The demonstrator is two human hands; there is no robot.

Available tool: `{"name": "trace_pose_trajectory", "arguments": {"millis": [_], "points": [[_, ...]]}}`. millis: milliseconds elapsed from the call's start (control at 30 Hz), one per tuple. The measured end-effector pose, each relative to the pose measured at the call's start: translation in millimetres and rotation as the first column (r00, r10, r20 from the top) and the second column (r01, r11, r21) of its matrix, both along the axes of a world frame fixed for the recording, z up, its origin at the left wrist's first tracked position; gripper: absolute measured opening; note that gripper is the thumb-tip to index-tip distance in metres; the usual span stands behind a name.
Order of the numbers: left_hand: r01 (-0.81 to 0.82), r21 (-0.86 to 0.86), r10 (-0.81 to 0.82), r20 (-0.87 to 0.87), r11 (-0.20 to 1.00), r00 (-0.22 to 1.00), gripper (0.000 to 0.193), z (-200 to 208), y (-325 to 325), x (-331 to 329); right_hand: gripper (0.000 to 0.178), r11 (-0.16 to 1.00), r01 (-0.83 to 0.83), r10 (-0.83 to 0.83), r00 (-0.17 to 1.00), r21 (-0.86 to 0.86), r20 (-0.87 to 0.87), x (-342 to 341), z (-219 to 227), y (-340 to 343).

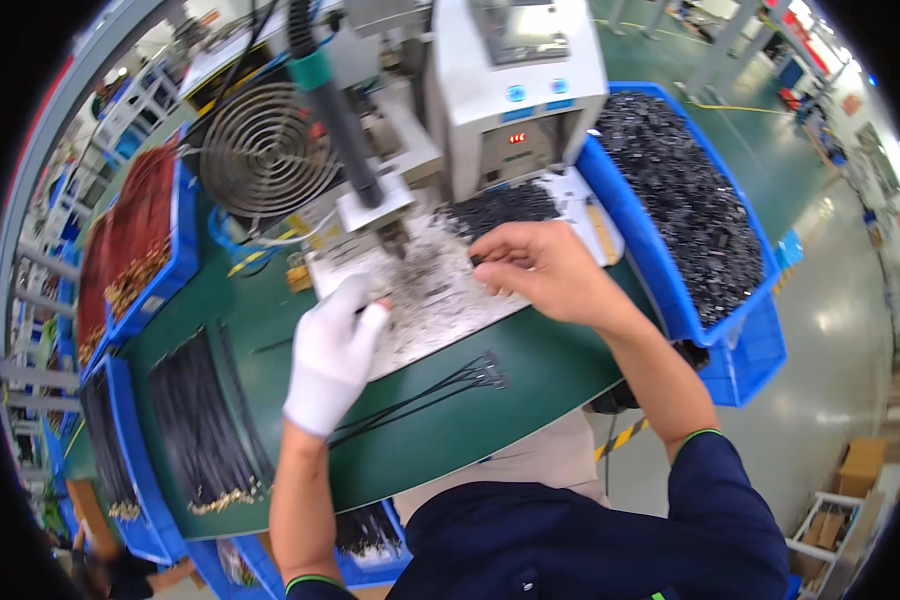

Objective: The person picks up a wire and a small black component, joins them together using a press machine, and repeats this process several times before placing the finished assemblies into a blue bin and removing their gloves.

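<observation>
Fingertips [486, 243] of the right hand [538, 265] pinch a small black piece [477, 260] over the white board [410, 345]: probably light, stiff, best edge-held! Gloved left hand [335, 345]? Its grip, I can't tell.

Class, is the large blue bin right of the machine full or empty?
Nearly full: small black parts fill the blue bin close to its rim.
</observation>
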State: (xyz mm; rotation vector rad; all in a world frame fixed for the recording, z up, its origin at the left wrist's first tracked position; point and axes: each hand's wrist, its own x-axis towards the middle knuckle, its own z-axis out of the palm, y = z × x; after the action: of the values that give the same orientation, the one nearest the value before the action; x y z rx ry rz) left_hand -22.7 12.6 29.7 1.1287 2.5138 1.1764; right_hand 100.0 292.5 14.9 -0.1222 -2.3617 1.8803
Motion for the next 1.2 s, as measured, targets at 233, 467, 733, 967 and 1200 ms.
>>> {"name": "trace_pose_trajectory", "arguments": {"millis": [233,467,733,967,1200], "points": [[-0.034,0.022,0.036,-0.102,0.999,0.994,0.012,-26,4,-11,0.024,0.984,-0.005,0.012,0.999,0.178,-0.040,-33,-16,-27],[-0.027,0.078,0.043,-0.216,0.997,0.975,0.010,-32,17,-12,0.021,0.973,0.031,0.014,0.981,0.230,-0.193,-41,-30,-41],[-0.029,0.086,0.042,-0.158,0.996,0.986,0.010,-40,20,-15,0.021,0.956,0.054,0.031,0.958,0.287,-0.284,-47,-39,-44],[-0.033,0.078,0.042,-0.123,0.996,0.991,0.011,-39,20,-15,0.020,0.950,0.058,0.041,0.951,0.307,-0.308,-47,-40,-44],[-0.019,0.076,0.029,-0.136,0.997,0.990,0.010,-40,23,-15,0.018,0.949,0.068,0.038,0.945,0.309,-0.325,-48,-40,-45]]}}
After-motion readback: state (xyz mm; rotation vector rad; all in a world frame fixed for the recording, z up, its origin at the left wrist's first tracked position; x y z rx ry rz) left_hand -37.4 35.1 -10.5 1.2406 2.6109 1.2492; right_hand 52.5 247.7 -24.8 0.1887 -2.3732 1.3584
